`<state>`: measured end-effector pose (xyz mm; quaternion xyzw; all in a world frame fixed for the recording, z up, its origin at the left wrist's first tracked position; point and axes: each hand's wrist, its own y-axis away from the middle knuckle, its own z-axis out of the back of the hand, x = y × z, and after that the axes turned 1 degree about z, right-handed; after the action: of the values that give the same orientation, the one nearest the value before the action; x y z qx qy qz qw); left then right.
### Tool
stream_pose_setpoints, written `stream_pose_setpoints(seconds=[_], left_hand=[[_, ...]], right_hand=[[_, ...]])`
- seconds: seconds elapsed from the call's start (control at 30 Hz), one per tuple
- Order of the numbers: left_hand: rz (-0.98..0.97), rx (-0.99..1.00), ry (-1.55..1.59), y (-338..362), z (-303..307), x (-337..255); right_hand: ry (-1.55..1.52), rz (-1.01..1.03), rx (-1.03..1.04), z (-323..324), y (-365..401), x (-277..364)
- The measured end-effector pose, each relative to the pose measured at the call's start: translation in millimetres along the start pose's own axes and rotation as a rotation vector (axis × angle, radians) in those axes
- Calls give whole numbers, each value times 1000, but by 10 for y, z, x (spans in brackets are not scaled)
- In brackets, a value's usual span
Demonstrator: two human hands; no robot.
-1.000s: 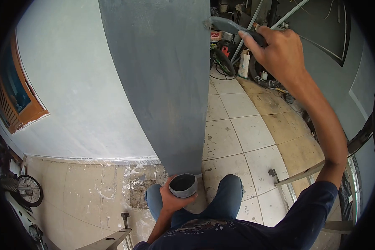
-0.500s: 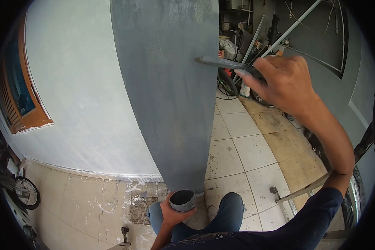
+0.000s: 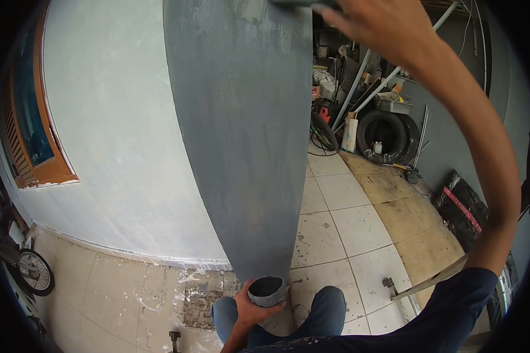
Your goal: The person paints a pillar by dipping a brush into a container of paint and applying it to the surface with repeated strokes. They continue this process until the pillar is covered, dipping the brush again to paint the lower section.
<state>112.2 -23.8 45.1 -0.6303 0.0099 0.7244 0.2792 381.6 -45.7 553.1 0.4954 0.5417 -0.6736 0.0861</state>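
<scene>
Since half a second ago the right hand (image 3: 378, 25) has risen from mid-height on the grey pillar face (image 3: 241, 135) to the very top of the head view, and the brush (image 3: 297, 3) has gone up with it. Only a sliver of the brush shows at the frame's upper edge, against the pillar's top right part. The right hand's fingers are curled shut around its handle. Low in the view, the left hand (image 3: 248, 307) wraps closed around a small paint cup (image 3: 267, 291), held upright just at the foot of the pillar face, above the person's knees. The pale wall (image 3: 112, 147) lies to the left and the tiled floor (image 3: 335, 217) to the right, with a tyre (image 3: 388, 132) farther back.
</scene>
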Motion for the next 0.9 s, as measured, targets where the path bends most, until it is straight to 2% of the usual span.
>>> stream_pose_setpoints(seconds=[0.07, 0.1, 0.17, 0.2, 0.27, 0.3, 0.33, 0.4, 0.53, 0.6, 0.63, 0.67, 0.73, 0.77, 0.8, 0.87, 0.9], left_hand=[[-8, 7, -18, 0, -22, 0], [6, 15, -5, -4, -20, -41], [20, 18, 6, 1, -16, -62], [7, 13, -18, -6, -9, -55], [-5, 10, -37, -20, -16, -64], [2, 9, -21, -27, -17, -90], [11, 10, -5, -14, -18, -103], [13, 9, 12, 3, -46, -46], [41, 43, 41, 46, -40, -122], [23, 31, 8, 79, -41, -50], [4, 21, -26, 79, -48, -40], [1, 13, -25, 81, -49, -46], [21, 1, -30, 97, -35, -87], [20, 0, -32, 104, -28, -65], [23, 13, -33, 108, -16, -20], [26, 32, -32, 110, -26, -10], [20, 31, -14, 115, -21, -33]], right_hand=[[-83, 178, -5, 273, 151, 385], [-84, 179, -7, 364, 192, 459], [-138, 180, 266, 485, 224, 517], [-138, 178, 262, 436, 197, 440], [-235, 137, 24, 252, 85, 152], [-154, 50, 79, 219, 41, 21], [12, 17, 234, 479, -172, 53], [84, 55, 60, 325, -211, -79], [4, 7, 14, 214, 102, 167], [-73, 167, 151, 384, 252, 352], [-97, 154, 236, 407, 273, 358], [-96, 157, 228, 388, 250, 287], [-83, 160, 116, 278, 109, 40], [-120, 125, -36, 292, -50, 20], [-43, 17, 272, 404, -234, -102], [120, -93, 335, 394, -452, -187], [154, -27, 39, 378, -424, -198]])
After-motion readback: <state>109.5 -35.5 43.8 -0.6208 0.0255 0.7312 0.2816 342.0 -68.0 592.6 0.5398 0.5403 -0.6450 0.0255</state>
